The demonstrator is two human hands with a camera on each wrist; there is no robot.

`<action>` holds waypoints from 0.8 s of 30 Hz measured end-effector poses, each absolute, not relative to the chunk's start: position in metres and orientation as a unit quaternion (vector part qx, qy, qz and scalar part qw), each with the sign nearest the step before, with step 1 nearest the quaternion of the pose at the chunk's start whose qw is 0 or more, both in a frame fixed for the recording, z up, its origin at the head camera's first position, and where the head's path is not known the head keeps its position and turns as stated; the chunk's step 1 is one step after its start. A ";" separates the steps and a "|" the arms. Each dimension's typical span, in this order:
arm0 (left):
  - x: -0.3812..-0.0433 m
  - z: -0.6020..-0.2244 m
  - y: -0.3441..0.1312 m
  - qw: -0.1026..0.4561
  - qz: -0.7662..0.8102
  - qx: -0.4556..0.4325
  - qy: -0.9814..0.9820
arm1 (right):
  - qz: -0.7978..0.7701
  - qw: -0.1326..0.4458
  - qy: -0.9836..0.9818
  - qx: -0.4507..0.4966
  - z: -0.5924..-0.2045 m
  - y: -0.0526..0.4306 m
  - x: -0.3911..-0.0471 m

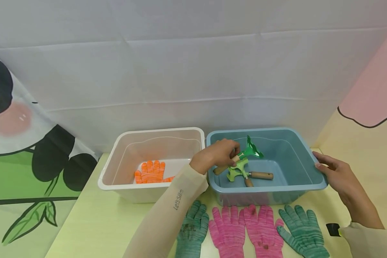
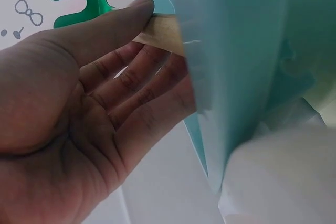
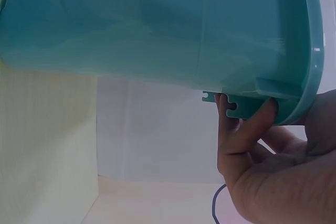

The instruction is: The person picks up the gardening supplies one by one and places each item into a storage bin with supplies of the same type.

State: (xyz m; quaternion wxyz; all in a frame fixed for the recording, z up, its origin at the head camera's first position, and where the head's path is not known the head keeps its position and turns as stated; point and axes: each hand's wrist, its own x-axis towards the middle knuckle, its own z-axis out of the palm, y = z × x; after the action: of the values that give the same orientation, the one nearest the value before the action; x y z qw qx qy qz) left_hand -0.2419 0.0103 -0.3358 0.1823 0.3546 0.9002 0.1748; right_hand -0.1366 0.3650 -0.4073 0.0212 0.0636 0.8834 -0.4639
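With thumb and fingers my left hand pinches the wooden handle of a small green garden rake above the left side of the blue tub. The left wrist view shows the rake's pronged green head past my thumb, the handle's far end hidden behind the tub wall. Under it in the tub lie light green hand tools with wooden handles, partly overlapping. My right hand grips the tub's right end, its thumb and fingers around the rim in the right wrist view.
A white tub stands left of the blue one, holding orange gloves. Along the table's front lie two pink gloves between two green gloves, one partly behind my left sleeve. A white cloth wall rises behind the tubs.
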 end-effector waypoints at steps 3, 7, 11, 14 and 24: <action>-0.242 -0.337 0.010 0.183 0.174 0.355 0.900 | -0.463 0.014 0.884 0.064 -0.409 0.364 -0.137; -0.242 -0.338 0.010 0.183 0.172 0.353 0.901 | -0.464 0.013 0.883 0.063 -0.410 0.364 -0.137; -0.242 -0.339 0.010 0.180 0.169 0.354 0.902 | -0.464 0.015 0.884 0.063 -0.410 0.364 -0.136; -0.241 -0.338 0.010 0.182 0.171 0.352 0.902 | -0.460 0.012 0.885 0.062 -0.410 0.364 -0.135; -0.239 -0.338 0.011 0.186 0.175 0.346 0.903 | -0.454 0.005 0.889 0.061 -0.412 0.364 -0.135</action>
State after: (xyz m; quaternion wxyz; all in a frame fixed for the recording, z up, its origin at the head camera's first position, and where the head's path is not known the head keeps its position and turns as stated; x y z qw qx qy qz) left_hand -0.2390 0.0112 -0.3380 0.1855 0.3456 0.9031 0.1746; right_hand -0.1351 0.3640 -0.4119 0.0046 0.0610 0.8890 -0.4537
